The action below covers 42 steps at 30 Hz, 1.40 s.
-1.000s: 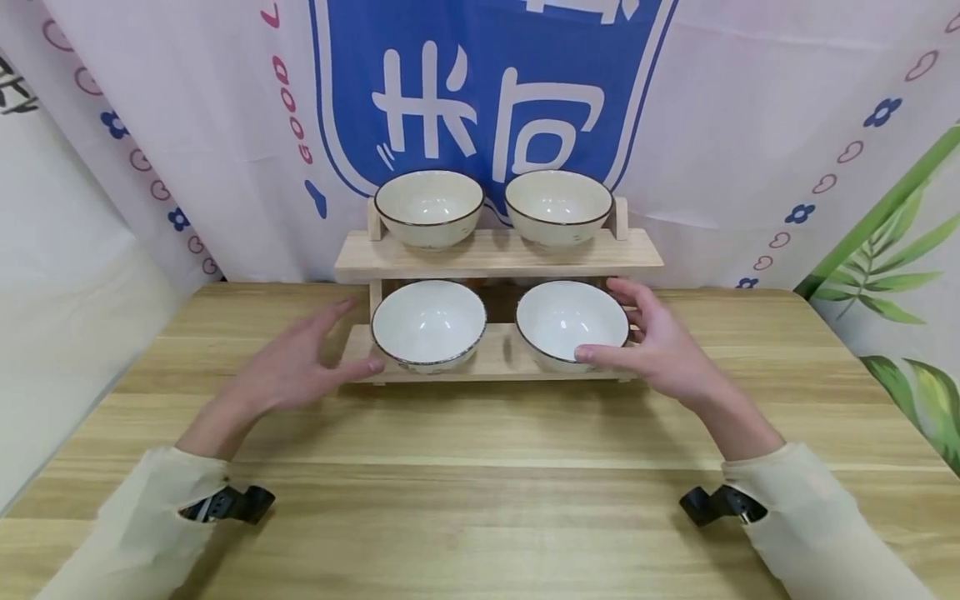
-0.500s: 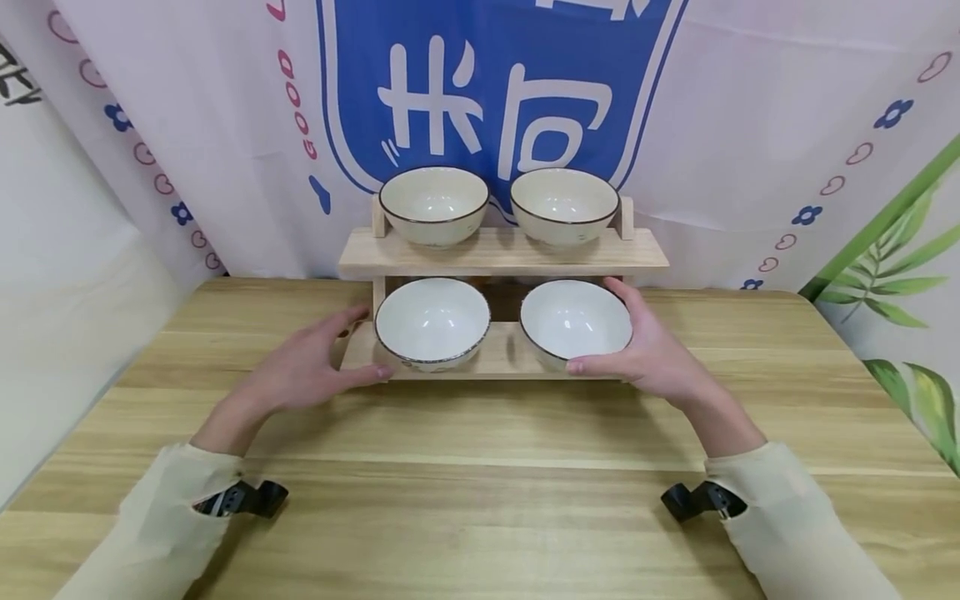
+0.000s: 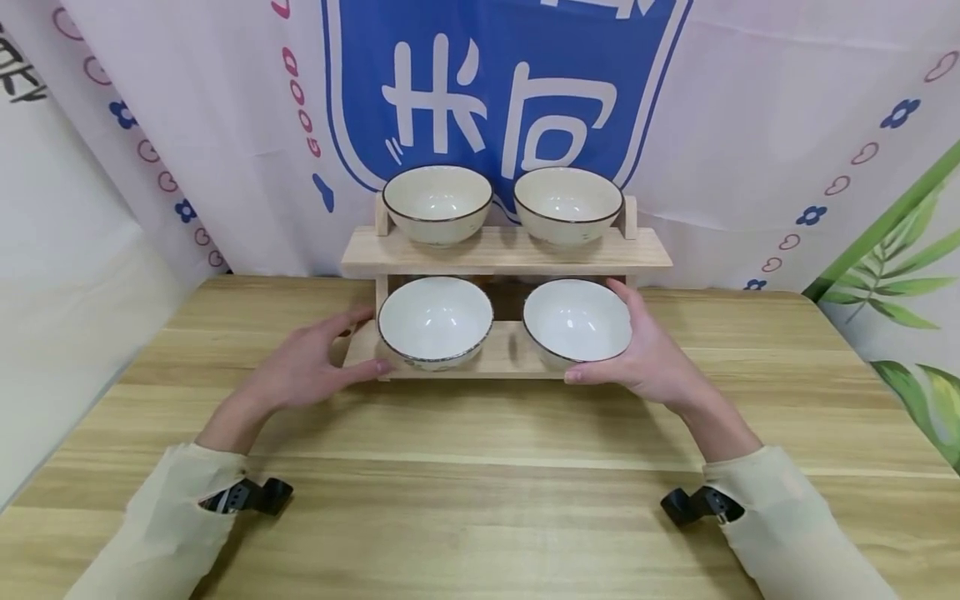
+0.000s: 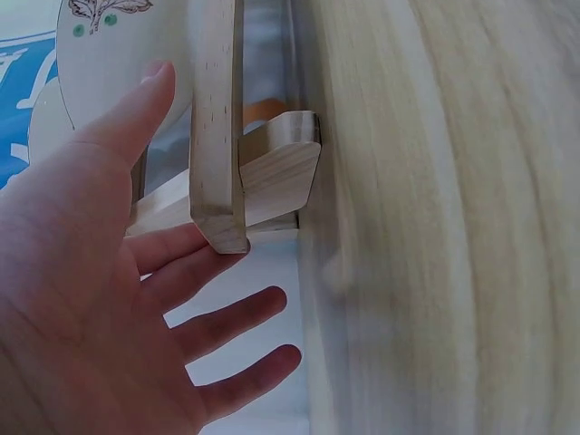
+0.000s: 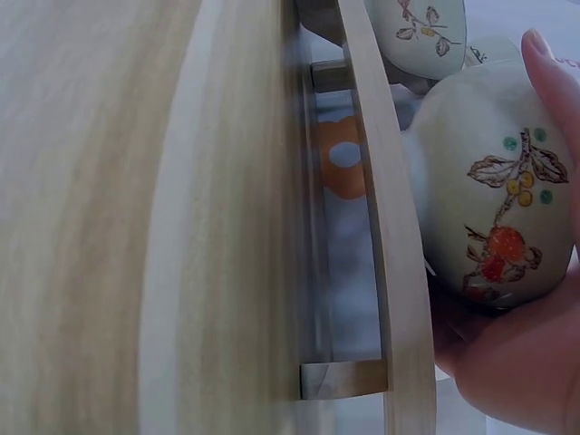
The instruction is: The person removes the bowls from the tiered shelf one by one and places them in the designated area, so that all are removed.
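The fingers (image 4: 231,322) of the person's left hand (image 3: 300,367) are spread and unclenched, gripping nothing; their tips lie at the left end of the lower shelf (image 3: 506,350) of a wooden rack (image 3: 506,268), and the thumb is close by the lower left bowl (image 3: 435,321), though whether it touches cannot be told. The right hand (image 3: 648,362) grasps the lower right bowl (image 3: 576,321), thumb along the near side and fingers round behind; a fruit pattern (image 5: 512,213) shows on its outer wall. That bowl is upright at the right of the lower shelf, apart from its neighbour. Above, the upper left bowl (image 3: 437,200) and upper right bowl (image 3: 567,200) stand just beside each other on the upper shelf (image 3: 502,246). The rack is on a wood-grain table (image 3: 480,517), before a white cloth (image 3: 750,125) with a blue panel (image 3: 495,50)
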Motion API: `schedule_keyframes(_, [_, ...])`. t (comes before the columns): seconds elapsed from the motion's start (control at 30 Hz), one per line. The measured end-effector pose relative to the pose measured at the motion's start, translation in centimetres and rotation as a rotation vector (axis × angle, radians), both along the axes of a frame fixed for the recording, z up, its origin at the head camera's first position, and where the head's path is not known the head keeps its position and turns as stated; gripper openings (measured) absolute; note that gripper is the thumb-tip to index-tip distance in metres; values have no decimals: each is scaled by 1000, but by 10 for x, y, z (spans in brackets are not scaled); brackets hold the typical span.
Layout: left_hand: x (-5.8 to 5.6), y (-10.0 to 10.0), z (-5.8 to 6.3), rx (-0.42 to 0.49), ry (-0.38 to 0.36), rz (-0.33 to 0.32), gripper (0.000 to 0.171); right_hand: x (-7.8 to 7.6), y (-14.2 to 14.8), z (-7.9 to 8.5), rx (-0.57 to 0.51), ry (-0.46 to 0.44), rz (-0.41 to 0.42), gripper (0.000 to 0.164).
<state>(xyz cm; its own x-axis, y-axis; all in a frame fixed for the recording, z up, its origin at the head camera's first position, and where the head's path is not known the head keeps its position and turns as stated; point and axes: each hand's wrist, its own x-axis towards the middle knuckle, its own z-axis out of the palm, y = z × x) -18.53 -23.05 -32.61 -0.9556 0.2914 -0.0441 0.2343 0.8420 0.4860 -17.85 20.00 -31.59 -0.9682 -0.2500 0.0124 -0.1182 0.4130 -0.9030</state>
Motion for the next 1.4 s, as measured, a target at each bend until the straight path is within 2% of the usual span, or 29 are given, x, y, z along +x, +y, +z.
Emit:
schedule_keyframes(0.17, [-3,1,-2,0,8,-14,92,0,1,-1,-1,6,-19,137])
schedule_keyframes(0.37, [-4,0,-3,1,-1,1,90,-1,-1,-2,-37,15,-23,135])
schedule_keyframes(0.7, [-8,4,-7,8,-44,-16,93,4,4,-1,12,25,-52,133])
schedule_keyframes(0.97, [-4,1,-7,15,-47,-5,93,2,-3,-4,-12,40,-47,128])
schedule_keyframes(1.4, [-1,-3,-6,8,-49,-1,93,1,-7,-9,18,59,-85,126])
